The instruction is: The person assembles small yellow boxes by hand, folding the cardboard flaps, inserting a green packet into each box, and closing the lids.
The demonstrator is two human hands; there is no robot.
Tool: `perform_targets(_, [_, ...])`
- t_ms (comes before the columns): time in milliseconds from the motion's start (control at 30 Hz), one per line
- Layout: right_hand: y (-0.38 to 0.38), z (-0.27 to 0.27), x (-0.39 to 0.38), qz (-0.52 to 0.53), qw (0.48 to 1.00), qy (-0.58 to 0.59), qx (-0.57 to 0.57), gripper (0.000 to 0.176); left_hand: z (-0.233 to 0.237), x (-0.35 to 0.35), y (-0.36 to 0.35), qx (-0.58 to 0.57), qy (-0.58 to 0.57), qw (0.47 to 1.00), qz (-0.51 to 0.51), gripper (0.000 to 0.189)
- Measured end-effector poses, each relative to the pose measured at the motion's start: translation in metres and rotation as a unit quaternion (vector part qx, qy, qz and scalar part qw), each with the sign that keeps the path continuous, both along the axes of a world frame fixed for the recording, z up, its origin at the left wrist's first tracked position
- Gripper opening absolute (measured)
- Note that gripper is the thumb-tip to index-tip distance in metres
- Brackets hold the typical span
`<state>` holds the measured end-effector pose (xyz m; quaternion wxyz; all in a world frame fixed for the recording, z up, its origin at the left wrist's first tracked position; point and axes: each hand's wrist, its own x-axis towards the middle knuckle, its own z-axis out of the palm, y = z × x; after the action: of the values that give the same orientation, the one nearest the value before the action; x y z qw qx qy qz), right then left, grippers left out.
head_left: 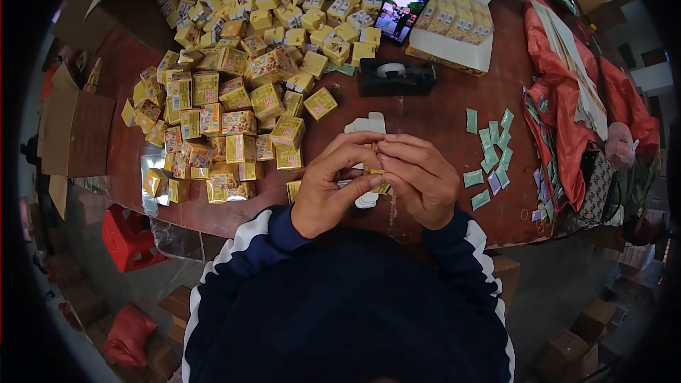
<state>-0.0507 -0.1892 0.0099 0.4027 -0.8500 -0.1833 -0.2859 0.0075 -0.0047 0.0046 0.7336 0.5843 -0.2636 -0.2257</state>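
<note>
Both hands meet over the front middle of the red-brown table [418, 110]. My left hand [340, 174] is curved, its thumb and fingers closed around a small yellowish item [376, 171], mostly hidden. From the other side my right hand [420, 177] pinches the same item with its fingertips. Under and behind the hands lies an unfolded white carton piece [366, 201], partly covered by them. Left of my left hand, small yellow boxes [287, 131] lie in a loose pile. To the right of my right hand are several small green sachets [489, 154].
A black tape dispenser [396, 78] stands beyond the hands, with a lit phone [403, 14] leaning by an open white carton [461, 46] of boxes. Red plastic bags [560, 99] lie at the right. A cardboard box [81, 131] and red stool [131, 237] are at the left.
</note>
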Motion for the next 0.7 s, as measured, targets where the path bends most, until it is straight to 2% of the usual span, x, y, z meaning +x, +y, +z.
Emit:
perform_targets(67, [-0.004,-0.008,-0.001,0.011,1.0,-0.002,-0.002,0.026,0.002,0.004,0.001,0.007,-0.009,1.0,0.002,0.02])
perform_targets(133, [-0.01,-0.003,-0.003,0.029,0.999,0.031,-0.02,0.03,0.001,0.012,0.004,0.085,-0.164,0.983,0.008,0.02])
perform_targets(167, [-0.012,0.0,-0.005,0.041,0.996,0.069,-0.039,0.034,0.003,0.017,0.006,0.086,-0.166,0.982,0.011,0.02])
perform_targets(200, [-0.014,0.002,-0.008,0.042,0.996,0.068,-0.038,0.034,0.005,0.025,0.009,0.123,-0.224,0.966,0.045,0.02])
perform_targets(233, [-0.016,0.003,-0.013,-0.003,0.991,0.128,0.046,0.038,0.007,0.032,0.012,0.158,-0.279,0.944,0.078,0.02])
perform_targets(300, [-0.02,0.008,-0.018,-0.107,0.957,0.207,0.171,0.042,0.009,0.045,0.018,0.183,-0.233,0.951,0.085,0.02])
perform_targets(367, [-0.033,-0.002,-0.021,-0.127,0.95,0.222,0.177,0.04,-0.001,0.063,0.02,0.166,-0.306,0.927,0.139,0.026])
perform_targets(400, [-0.037,-0.008,-0.021,-0.143,0.943,0.238,0.182,0.038,-0.007,0.07,0.02,0.153,-0.253,0.947,0.128,0.036])
perform_targets(533, [-0.034,-0.02,-0.026,-0.142,0.947,0.258,0.128,0.036,-0.014,0.083,0.027,0.214,-0.207,0.945,0.134,0.045])
perform_targets(600, [-0.034,-0.028,-0.026,-0.154,0.944,0.282,0.07,0.035,-0.016,0.087,0.029,0.27,-0.358,0.876,0.179,0.052])
perform_targets(633, [-0.033,-0.035,-0.024,-0.156,0.943,0.284,0.071,0.035,-0.017,0.084,0.028,0.271,-0.357,0.877,0.176,0.052])
perform_targets(700, [-0.03,-0.047,-0.018,-0.141,0.954,0.259,0.063,0.035,-0.015,0.078,0.022,0.306,-0.43,0.823,0.209,0.056])
